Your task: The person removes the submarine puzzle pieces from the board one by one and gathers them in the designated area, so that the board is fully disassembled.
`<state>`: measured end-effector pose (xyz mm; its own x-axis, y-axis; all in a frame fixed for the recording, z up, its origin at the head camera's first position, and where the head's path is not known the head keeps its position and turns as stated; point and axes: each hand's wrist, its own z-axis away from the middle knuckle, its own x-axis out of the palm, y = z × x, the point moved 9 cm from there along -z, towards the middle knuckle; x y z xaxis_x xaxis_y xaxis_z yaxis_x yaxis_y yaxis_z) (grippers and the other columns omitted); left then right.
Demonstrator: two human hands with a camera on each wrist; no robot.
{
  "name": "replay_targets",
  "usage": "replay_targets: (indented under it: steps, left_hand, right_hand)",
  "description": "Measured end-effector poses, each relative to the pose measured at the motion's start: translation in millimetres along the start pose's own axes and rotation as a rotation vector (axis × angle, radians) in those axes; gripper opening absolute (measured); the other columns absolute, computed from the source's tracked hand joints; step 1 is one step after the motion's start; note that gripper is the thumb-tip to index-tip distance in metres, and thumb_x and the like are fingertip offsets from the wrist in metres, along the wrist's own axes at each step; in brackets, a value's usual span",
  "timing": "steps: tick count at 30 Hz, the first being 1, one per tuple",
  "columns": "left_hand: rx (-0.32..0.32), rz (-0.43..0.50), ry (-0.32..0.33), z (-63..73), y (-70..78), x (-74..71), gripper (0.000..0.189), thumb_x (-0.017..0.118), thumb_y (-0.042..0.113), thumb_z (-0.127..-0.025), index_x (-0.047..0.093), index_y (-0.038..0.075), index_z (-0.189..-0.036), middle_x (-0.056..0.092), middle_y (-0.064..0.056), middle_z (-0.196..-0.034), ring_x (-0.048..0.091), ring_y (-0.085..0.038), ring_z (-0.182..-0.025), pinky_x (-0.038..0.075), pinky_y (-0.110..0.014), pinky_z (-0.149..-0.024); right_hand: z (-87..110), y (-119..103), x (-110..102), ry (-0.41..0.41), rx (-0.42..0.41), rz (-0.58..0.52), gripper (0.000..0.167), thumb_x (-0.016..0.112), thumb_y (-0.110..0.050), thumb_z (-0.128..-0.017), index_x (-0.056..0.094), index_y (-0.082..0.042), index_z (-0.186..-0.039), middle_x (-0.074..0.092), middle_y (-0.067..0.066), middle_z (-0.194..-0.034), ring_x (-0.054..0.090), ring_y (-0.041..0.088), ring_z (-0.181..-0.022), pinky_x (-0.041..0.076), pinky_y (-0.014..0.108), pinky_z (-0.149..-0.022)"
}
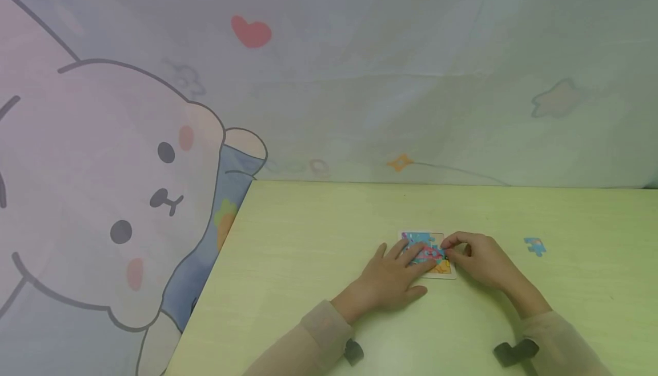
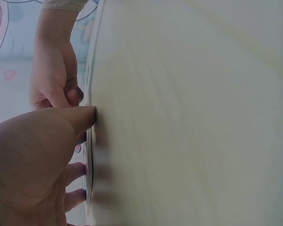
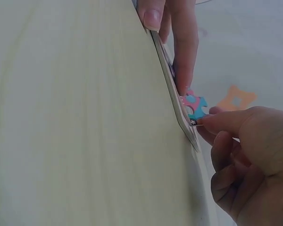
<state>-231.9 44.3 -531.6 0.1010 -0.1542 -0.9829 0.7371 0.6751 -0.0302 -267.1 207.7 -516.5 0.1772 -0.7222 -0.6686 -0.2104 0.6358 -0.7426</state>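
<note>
A small jigsaw puzzle in a white-rimmed tray (image 1: 442, 276) lies on the table, its picture blue, pink and yellow. My left hand (image 1: 393, 276) rests over the tray's left side with fingers spread, fingertips on the puzzle and thumb lower down by the table. At the tray's right edge, my right hand (image 1: 483, 259) pinches a pink and blue puzzle piece (image 3: 197, 107) between thumb and index finger. In the right wrist view this piece stands tilted up from the tray. The left hand covers part of the puzzle picture.
A loose blue puzzle piece (image 1: 536, 246) lies on the pale yellow table (image 1: 308, 222), right of the right hand. Behind the table hangs a printed cloth (image 1: 360, 79), with a cartoon animal on its left. Dark straps' ends show under both sleeves.
</note>
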Motion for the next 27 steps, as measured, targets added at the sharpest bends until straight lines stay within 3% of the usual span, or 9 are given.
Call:
replay_targets:
  steps: [8, 16, 27]
  left_hand:
    - [0.000, 0.013, -0.001, 0.1, 0.2, -0.2, 0.061, 0.030, 0.061, -0.108, 0.022, 0.042, -0.165, 0.009, 0.003, -0.174, 0.009, -0.029, -0.159, 0.026, -0.059, -0.120]
    - [-0.004, 0.045, -0.003, -0.4, -0.3, 1.4, 0.060, 0.031, 0.061, -0.108, 0.022, 0.043, -0.165, 0.010, 0.003, -0.174, 0.009, -0.029, -0.159, 0.025, -0.059, -0.120]
    - [-0.020, 0.032, -0.011, -0.9, -1.4, 1.0, 0.059, 0.032, 0.061, -0.108, 0.022, 0.045, -0.165, 0.009, 0.005, -0.174, 0.009, -0.028, -0.159, 0.024, -0.058, -0.121]
  right_hand:
    - [1.8, -3.2, -2.3, 0.040, -0.022, 0.002, 0.010, 0.073, -0.017, -0.099, 0.076, -0.016, -0.109, 0.059, -0.006, -0.067, 0.048, 0.010, -0.054, 0.042, 0.027, -0.050]
    - [5.7, 0.8, -10.2, 0.059, 0.014, 0.017, 0.014, 0.074, -0.019, -0.098, 0.075, -0.016, -0.111, 0.052, -0.005, -0.061, 0.046, 0.011, -0.054, 0.040, 0.027, -0.048]
    - [26.4, 20.0, -38.6, 0.083, 0.072, 0.007, 0.022, 0.075, -0.026, -0.098, 0.073, -0.014, -0.116, 0.048, -0.003, -0.060, 0.042, 0.009, -0.051, 0.038, 0.025, -0.046]
